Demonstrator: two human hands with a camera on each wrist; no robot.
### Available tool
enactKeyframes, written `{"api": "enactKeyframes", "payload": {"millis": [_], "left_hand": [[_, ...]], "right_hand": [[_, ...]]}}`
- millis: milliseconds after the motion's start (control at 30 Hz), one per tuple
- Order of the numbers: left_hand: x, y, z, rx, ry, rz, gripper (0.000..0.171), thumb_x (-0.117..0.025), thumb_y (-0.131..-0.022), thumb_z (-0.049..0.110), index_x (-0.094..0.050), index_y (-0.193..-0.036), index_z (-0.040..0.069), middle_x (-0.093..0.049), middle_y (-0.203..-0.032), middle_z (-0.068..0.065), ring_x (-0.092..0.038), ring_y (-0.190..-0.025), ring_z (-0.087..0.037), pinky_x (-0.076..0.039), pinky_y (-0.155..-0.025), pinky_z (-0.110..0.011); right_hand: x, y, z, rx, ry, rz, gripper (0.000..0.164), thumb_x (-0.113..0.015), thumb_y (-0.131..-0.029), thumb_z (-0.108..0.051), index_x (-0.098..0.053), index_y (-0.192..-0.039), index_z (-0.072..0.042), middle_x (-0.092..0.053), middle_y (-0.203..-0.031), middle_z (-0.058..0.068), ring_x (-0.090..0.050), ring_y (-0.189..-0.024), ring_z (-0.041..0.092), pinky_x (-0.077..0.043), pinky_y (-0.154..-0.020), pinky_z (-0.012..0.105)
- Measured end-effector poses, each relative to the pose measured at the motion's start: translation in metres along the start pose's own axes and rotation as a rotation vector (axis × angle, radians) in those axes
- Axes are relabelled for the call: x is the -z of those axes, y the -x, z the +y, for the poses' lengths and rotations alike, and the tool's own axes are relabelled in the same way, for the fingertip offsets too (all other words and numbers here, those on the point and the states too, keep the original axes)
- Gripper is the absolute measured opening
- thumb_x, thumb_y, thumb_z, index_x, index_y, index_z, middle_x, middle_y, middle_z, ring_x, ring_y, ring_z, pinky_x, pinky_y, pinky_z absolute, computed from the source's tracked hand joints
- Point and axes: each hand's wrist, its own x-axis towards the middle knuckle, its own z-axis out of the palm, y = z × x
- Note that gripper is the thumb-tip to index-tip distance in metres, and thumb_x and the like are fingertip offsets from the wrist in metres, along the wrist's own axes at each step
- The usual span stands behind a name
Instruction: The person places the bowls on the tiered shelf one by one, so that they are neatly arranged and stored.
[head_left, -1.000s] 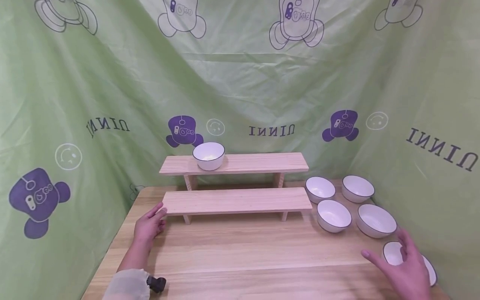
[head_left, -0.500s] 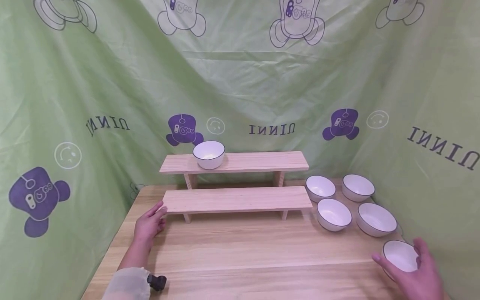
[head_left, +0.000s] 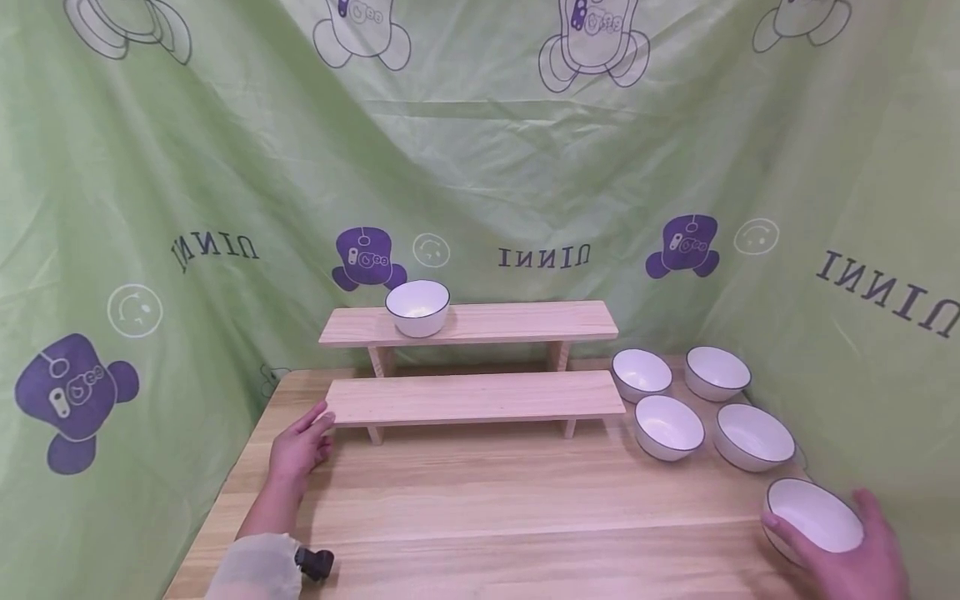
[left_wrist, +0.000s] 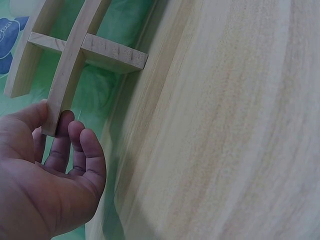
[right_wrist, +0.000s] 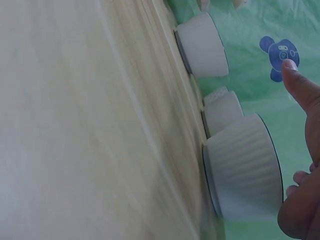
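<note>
My left hand (head_left: 296, 450) pinches the left end of the lower shelf board (head_left: 472, 398), thumb above and fingers below, as the left wrist view also shows on the wooden board (left_wrist: 67, 75). At the right front, my right hand (head_left: 862, 558) is around the nearest white bowl (head_left: 813, 510), thumb by its left rim and fingers by its right side. The right wrist view has the thumb (right_wrist: 300, 87) stretched out, apart from the ribbed wall of a bowl (right_wrist: 245, 170); contact of the other fingers is partly hidden.
Another white bowl (head_left: 417, 310) stands on the upper shelf board (head_left: 525, 321), left of its middle. Several dark-rimmed bowls (head_left: 669, 427) are grouped on the wooden table (head_left: 480, 517) right of the shelf. Green printed cloth (head_left: 480, 167) hangs behind and at both sides.
My right hand has moved right and slightly down around the nearest bowl, uncovering more of its inside. My left hand stays at the lower board's end.
</note>
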Motion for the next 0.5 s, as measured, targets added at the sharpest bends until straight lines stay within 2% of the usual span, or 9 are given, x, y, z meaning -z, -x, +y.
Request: {"api": "enactKeyframes", "payload": {"millis": [233,500], "left_hand": [[0.0,-0.001,0.001,0.0,0.015,-0.004,0.066,-0.08,-0.093,0.036,-0.055,-0.151,0.019,-0.068,-0.102,0.018,-0.068,-0.086,-0.012,-0.062,-0.081,-0.028],[0.001,-0.001,0.002,0.001,0.021,-0.013,0.066,-0.08,-0.093,0.037,-0.054,-0.152,0.019,-0.068,-0.102,0.017,-0.068,-0.086,-0.011,-0.062,-0.083,-0.028]], "right_hand": [[0.003,-0.005,0.007,-0.075,0.016,0.015,0.132,-0.091,-0.077,-0.044,-0.001,-0.166,-0.005,-0.014,-0.166,0.033,-0.024,-0.145,0.048,-0.017,-0.125,0.049],[0.007,-0.014,0.018,-0.127,0.081,-0.008,0.139,-0.091,-0.075,-0.049,0.005,-0.163,0.003,0.001,-0.168,0.031,-0.007,-0.156,0.046,-0.013,-0.126,0.06]]}}
